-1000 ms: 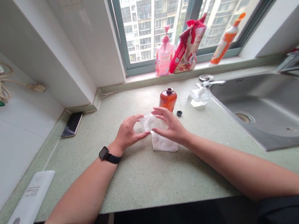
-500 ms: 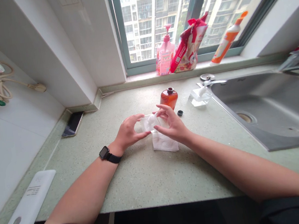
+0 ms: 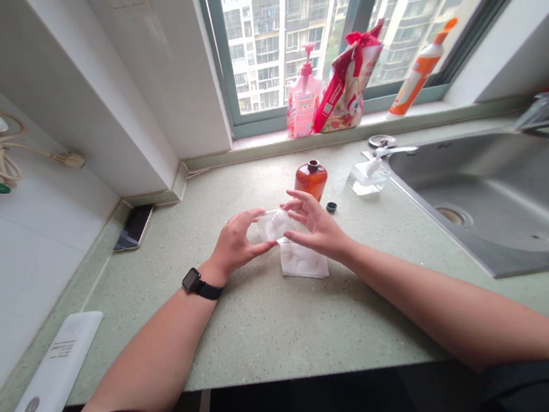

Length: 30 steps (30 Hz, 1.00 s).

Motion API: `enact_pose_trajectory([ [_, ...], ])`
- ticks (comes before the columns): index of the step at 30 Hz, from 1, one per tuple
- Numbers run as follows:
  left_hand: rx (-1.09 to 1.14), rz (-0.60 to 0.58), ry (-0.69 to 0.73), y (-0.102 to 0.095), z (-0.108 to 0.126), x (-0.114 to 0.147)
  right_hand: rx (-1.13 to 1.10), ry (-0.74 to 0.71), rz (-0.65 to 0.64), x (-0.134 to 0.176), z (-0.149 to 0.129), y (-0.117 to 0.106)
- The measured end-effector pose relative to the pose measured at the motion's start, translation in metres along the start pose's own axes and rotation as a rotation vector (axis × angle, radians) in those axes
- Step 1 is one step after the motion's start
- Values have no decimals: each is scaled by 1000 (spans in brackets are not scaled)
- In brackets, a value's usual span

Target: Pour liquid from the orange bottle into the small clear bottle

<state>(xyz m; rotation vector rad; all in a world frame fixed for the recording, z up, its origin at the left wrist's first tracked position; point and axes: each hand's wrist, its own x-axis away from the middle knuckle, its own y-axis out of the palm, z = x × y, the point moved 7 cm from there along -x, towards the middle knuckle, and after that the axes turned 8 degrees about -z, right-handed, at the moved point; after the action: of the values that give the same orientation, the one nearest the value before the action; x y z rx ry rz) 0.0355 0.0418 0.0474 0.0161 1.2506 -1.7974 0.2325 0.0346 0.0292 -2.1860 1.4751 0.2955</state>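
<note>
A see-through container (image 3: 273,224) with a whitish part, possibly a small clear bottle, is held low over the counter. My left hand (image 3: 238,238), with a black watch at the wrist, grips its left side between thumb and fingers. Around the right end curve the thumb and fingers of my right hand (image 3: 314,224); they hide part of it. Just below lies a folded white tissue (image 3: 305,262). Behind my right hand stands an amber bottle (image 3: 310,179) with an uncapped neck, and beside it rests a black cap (image 3: 331,207).
A clear pump bottle (image 3: 367,181) stands beside the steel sink (image 3: 527,203). On the sill are a pink pump bottle (image 3: 303,103), a red bag (image 3: 350,88) and an orange-white bottle (image 3: 416,77). A phone (image 3: 133,227) and white power bank (image 3: 58,369) lie on the left.
The fingers of my right hand have shifted slightly around the end of the container. My left hand stays almost still, and the things on the counter keep their places.
</note>
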Motion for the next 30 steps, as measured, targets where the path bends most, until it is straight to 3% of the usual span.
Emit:
enact_pose_trajectory([
  [5, 9, -2, -11, 0, -2, 0, 60, 6, -95, 2, -6, 9],
  [12, -18, -13, 8, 0, 2, 0, 3, -18, -15, 2, -1, 1],
  [30, -11, -11, 7, 0, 0, 0, 14, -24, -74, 3, 0, 3],
])
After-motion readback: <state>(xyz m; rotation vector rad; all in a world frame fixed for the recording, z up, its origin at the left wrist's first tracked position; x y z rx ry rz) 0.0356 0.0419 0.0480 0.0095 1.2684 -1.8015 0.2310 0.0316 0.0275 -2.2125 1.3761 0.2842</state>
